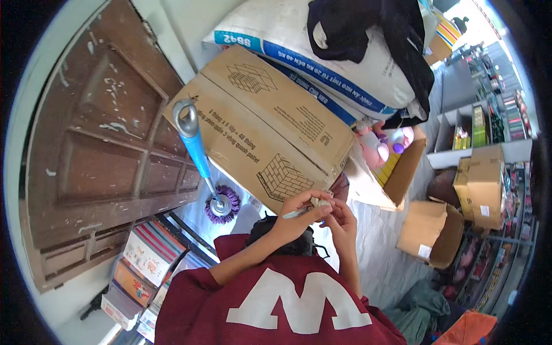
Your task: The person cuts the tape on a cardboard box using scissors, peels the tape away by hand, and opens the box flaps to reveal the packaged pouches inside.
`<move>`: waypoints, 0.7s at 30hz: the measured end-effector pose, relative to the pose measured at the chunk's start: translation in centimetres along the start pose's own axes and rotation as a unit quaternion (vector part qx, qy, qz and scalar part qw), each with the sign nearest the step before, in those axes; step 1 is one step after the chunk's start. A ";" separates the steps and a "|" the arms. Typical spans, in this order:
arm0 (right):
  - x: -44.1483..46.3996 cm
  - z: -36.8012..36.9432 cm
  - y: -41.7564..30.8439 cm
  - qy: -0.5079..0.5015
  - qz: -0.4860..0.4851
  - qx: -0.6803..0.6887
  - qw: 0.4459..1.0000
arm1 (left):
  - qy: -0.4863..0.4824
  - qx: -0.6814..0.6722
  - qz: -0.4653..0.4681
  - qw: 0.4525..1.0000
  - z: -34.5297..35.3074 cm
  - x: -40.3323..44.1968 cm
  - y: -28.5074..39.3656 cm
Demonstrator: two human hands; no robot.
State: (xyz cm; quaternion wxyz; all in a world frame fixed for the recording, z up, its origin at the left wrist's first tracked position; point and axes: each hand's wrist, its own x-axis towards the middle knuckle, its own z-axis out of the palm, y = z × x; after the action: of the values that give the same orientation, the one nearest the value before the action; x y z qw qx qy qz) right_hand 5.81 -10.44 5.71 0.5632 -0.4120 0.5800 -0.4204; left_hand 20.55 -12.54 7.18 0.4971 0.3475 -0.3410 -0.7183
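My left hand point(300, 217) is closed around a small pale crumpled piece point(318, 202), which looks like plastic or paper; its exact kind is too small to tell. A light strip sticks out below the fingers. My right hand point(341, 221) meets it from the right, its fingers pinched together near the same piece. What the right fingertips hold is hidden. Both hands are in front of my chest, at the near edge of a large printed cardboard box point(253, 123). A black bag or pouch point(282, 238) shows beneath my left wrist.
A mop with a blue handle point(195, 150) leans on the box by a brown door point(103, 138). White sacks point(339, 63) lie behind it. An open carton point(402, 178) with pink toys stands right, another open carton point(422, 230) nearer. Books point(150, 253) are stacked at left.
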 end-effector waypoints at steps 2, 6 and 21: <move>-1.1 1.0 -1.4 -0.017 0.000 -0.233 0.972 | -0.038 -0.019 -0.044 0.998 -1.1 0.1 -0.7; -1.8 2.0 -0.9 -0.017 -0.036 -0.406 0.913 | -0.084 -0.004 -0.123 0.989 -2.8 -0.4 -0.5; 3.7 0.1 1.6 0.160 0.048 -0.059 0.984 | -0.087 -0.229 -0.090 0.965 -5.0 -0.7 -0.3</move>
State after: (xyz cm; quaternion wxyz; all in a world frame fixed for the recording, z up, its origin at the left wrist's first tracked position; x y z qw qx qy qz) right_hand 5.83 -13.45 3.03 0.4575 -0.3437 0.7056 -0.4181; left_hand 24.82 -12.50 4.45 0.4654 0.1903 -0.1768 -0.8462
